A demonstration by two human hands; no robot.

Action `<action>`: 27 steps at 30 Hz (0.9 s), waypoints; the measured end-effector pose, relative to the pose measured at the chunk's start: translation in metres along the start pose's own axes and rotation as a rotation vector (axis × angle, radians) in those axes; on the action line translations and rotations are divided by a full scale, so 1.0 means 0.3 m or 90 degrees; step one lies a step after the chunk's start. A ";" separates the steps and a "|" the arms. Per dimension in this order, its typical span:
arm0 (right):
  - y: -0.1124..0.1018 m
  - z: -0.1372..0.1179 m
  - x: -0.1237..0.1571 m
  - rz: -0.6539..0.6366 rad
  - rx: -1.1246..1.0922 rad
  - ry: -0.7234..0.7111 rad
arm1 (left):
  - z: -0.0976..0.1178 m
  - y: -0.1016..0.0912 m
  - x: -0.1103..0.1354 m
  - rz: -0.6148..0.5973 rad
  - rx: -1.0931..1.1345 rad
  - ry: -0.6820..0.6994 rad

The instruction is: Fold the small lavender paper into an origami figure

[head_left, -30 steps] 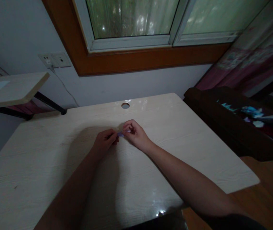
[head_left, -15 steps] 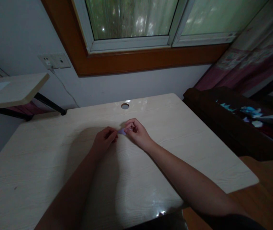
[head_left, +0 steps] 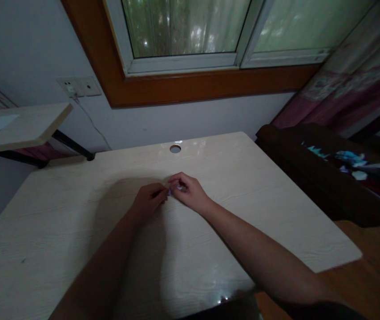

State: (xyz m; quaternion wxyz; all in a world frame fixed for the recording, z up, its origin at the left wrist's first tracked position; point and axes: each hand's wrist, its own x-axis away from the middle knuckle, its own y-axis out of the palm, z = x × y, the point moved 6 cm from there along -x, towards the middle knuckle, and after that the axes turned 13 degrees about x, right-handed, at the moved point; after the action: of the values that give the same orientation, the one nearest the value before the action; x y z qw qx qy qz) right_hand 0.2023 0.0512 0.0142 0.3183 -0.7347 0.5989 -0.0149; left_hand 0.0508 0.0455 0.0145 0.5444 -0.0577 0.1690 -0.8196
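Over the middle of the pale wood-grain desk (head_left: 230, 178), my left hand (head_left: 149, 200) and my right hand (head_left: 190, 194) come together at the fingertips. Between them is a small, thin light-purple piece (head_left: 169, 192), mostly covered by the fingers; its material and full shape cannot be made out. The left thumb and forefinger pinch its left side. The right fingers are closed on its right side, and a bit of purple shows within their curl.
A round cable hole (head_left: 175, 149) lies near the desk's back edge. At the left stands a raised shelf (head_left: 43, 126) on black legs. Wall sockets (head_left: 79, 86) hold a plug with a white cord. Right of the desk, a dark wooden piece of furniture (head_left: 297, 178) carries assorted items.
Both hands have drawn closer together, and less of the purple piece shows between them. They also sit slightly lower in the view, which has shifted a little.
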 end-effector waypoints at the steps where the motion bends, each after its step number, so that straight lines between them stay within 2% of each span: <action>1: 0.003 0.004 0.000 0.003 -0.014 0.006 | -0.004 0.001 0.001 -0.005 0.025 -0.009; 8: 0.027 0.032 -0.008 0.001 -0.191 0.055 | -0.021 -0.008 0.005 -0.011 0.202 -0.074; 13: -0.011 0.040 -0.020 0.054 -0.311 0.102 | -0.045 -0.024 0.003 0.038 0.264 -0.092; 15: -0.015 0.043 -0.020 0.057 -0.319 0.120 | -0.052 -0.026 0.000 0.054 0.264 -0.087; 21: 0.026 0.042 -0.011 -0.040 -0.224 0.122 | -0.054 -0.022 -0.005 0.062 0.203 -0.083; 27: 0.012 0.053 -0.012 -0.001 -0.242 0.136 | -0.058 -0.018 -0.003 0.052 0.190 -0.071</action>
State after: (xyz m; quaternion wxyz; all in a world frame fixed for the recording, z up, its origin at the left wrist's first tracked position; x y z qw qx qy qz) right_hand 0.2045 0.0614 0.0010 0.1087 -0.7761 0.6208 0.0201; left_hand 0.0416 0.0521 0.0000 0.5880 -0.0148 0.0174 -0.8085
